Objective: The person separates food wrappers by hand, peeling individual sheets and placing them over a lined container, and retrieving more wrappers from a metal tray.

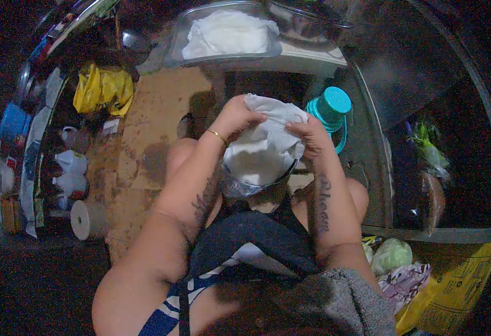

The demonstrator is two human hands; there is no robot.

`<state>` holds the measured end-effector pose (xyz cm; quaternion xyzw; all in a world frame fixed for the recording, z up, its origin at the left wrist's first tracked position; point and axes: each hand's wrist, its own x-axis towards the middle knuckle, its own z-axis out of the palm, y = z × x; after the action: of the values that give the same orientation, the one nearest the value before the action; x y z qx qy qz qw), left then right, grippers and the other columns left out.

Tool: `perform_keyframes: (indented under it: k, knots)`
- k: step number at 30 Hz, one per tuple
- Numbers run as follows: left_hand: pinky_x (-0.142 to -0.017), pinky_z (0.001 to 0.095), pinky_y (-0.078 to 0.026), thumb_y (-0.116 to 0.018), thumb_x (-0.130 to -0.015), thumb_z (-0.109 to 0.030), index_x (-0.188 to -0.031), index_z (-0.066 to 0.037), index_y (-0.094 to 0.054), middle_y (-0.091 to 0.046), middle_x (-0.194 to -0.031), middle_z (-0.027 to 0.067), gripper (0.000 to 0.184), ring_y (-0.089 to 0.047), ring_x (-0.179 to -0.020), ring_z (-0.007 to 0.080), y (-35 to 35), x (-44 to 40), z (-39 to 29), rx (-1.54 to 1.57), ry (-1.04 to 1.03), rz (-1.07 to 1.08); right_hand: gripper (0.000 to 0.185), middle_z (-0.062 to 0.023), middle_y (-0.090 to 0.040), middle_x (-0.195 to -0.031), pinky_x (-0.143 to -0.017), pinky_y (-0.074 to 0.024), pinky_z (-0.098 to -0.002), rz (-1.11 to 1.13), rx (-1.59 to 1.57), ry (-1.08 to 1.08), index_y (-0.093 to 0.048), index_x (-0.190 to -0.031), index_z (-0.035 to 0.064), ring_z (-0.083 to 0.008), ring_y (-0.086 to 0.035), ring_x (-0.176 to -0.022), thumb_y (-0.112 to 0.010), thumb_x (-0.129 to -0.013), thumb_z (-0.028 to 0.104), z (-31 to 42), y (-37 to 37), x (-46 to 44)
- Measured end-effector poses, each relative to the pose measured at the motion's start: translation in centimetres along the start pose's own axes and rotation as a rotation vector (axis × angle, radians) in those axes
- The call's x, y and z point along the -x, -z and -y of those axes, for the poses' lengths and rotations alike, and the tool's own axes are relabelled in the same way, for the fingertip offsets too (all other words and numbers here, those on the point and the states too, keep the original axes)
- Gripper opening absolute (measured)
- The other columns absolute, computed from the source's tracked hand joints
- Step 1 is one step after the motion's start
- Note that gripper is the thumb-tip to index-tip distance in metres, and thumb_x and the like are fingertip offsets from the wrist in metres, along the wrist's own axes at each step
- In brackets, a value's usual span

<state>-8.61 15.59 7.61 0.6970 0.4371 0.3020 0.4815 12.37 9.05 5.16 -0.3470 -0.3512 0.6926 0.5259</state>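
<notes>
A white cloth [268,131], wrinkled along its top, stretches between my two hands above my lap. My left hand [241,116] is closed on its upper left edge, thumb on top. On the opposite edge, my right hand [311,133] pinches the fabric with thumb and fingers. The cloth's lower part hangs into or over a dark-rimmed container [245,187] between my knees, which has a clear, shiny side. How much of it lies inside I cannot tell. Ahead, a clear plastic tub [179,47] holds a heap of white cloth [231,33].
Turquoise buckets or dippers [335,101] stand just right of my right hand. Cardboard [145,112] covers the floor at left, with a yellow bag [104,89], white jugs [71,171] and a white roll [87,219]. A cabbage-like green ball [392,255] and yellow sacking [458,291] lie lower right.
</notes>
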Motion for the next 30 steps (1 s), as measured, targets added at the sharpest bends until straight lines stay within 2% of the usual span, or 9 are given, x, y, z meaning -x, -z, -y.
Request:
perform_keyframes:
  k: [2, 5, 11, 14, 17, 21, 24, 27, 30]
  knots:
    - [-0.062, 0.0273, -0.048, -0.073, -0.069, -0.006, -0.088, -0.002, -0.065, -0.066, -0.078, 0.0026, 0.021, -0.058, -0.065, 0.0109, 0.7, 0.4, -1.0, -0.104, 0.031, -0.045, 0.039, -0.01, -0.066, -0.099, -0.076, -0.0524, -0.0338, 0.001, -0.002, -0.045, -0.058, -0.11, -0.0001, -0.0216, -0.065, -0.085, -0.071, -0.074, 0.01, 1.4, -1.1, 1.1]
    - [-0.077, 0.0308, -0.05, -0.075, -0.07, -0.017, -0.096, -0.005, -0.067, -0.07, -0.091, 0.006, 0.03, -0.065, -0.082, 0.0176, 1.8, 0.8, -2.0, -0.114, 0.072, 0.028, 0.041, -0.0087, -0.066, -0.097, -0.075, -0.0521, -0.0324, -0.028, 0.178, -0.063, -0.059, -0.109, -0.0001, -0.0209, -0.065, -0.084, -0.072, -0.073, 0.012, 0.6, 0.9, 0.3]
    - [-0.078, 0.0305, -0.05, -0.074, -0.073, -0.024, -0.099, -0.005, -0.067, -0.069, -0.094, 0.0065, 0.033, -0.064, -0.082, 0.0175, 1.0, 0.9, -0.4, 0.104, 0.183, 0.016, 0.039, -0.007, -0.066, -0.096, -0.075, -0.0511, -0.0339, -0.046, 0.254, -0.191, -0.062, -0.107, 0.0001, -0.0204, -0.064, -0.082, -0.074, -0.072, 0.013, 1.0, 0.6, 0.8]
    - [-0.063, 0.0298, -0.049, -0.077, -0.071, -0.02, -0.088, -0.001, -0.066, -0.066, -0.08, 0.0055, 0.028, -0.06, -0.068, 0.0138, 0.1, -0.9, 2.5, -0.056, 0.129, -0.009, 0.039, -0.0068, -0.067, -0.095, -0.075, -0.0507, -0.0344, -0.071, 0.332, -0.139, -0.062, -0.106, 0.0008, -0.0202, -0.064, -0.082, -0.073, -0.071, 0.013, 0.4, -0.7, 0.6]
    - [-0.063, 0.0313, -0.049, -0.077, -0.071, -0.028, -0.088, -0.001, -0.067, -0.066, -0.081, 0.0071, 0.034, -0.06, -0.068, 0.0161, -1.5, 1.0, -0.2, 0.051, 0.085, 0.083, 0.036, -0.0065, -0.066, -0.094, -0.072, -0.0506, -0.0339, -0.055, 0.177, -0.015, -0.063, -0.104, 0.0019, -0.0201, -0.063, -0.081, -0.071, -0.07, 0.01, -2.0, -0.9, 0.0]
    - [-0.066, 0.0311, -0.049, -0.078, -0.069, -0.024, -0.089, -0.002, -0.067, -0.067, -0.083, 0.0081, 0.032, -0.06, -0.071, 0.0158, -2.1, 0.3, 0.8, -0.204, 0.119, 0.122, 0.033, -0.0075, -0.064, -0.095, -0.075, -0.0499, -0.0323, -0.088, 0.234, -0.031, -0.057, -0.103, 0.0009, -0.0187, -0.062, -0.083, -0.062, -0.07, 0.001, -1.8, -1.2, -0.1]
    - [-0.068, 0.0307, -0.049, -0.079, -0.065, -0.017, -0.09, 0.0, -0.066, -0.066, -0.086, 0.0091, 0.033, -0.06, -0.075, 0.0154, -2.2, 0.9, -0.3, -0.028, 0.104, 0.126, 0.038, -0.0098, -0.064, -0.095, -0.077, -0.05, -0.0338, -0.094, 0.093, -0.032, -0.057, -0.102, -0.0009, -0.022, -0.062, -0.084, -0.055, -0.064, -0.003, -0.8, -1.3, 0.1]
    - [-0.073, 0.0311, -0.05, -0.078, -0.063, -0.011, -0.095, 0.001, -0.064, -0.067, -0.09, 0.0099, 0.036, -0.061, -0.08, 0.0159, -2.0, 1.6, -2.5, -0.143, 0.088, 0.138, 0.041, -0.0117, -0.064, -0.095, -0.079, -0.0499, -0.0345, -0.105, 0.028, 0.012, -0.057, -0.102, -0.0027, -0.0246, -0.062, -0.086, -0.052, -0.061, -0.003, -0.4, -1.1, 0.4]
    - [-0.078, 0.0323, -0.05, -0.077, -0.063, -0.01, -0.099, 0.0, -0.062, -0.067, -0.096, 0.0108, 0.04, -0.063, -0.086, 0.0189, -2.3, 0.0, 0.7, -0.157, -0.019, 0.058, 0.043, -0.0128, -0.064, -0.097, -0.081, -0.0497, -0.0352, -0.087, -0.039, 0.018, -0.058, -0.101, -0.0032, -0.0249, -0.062, -0.088, -0.049, -0.059, -0.004, -0.4, -1.2, 0.4]
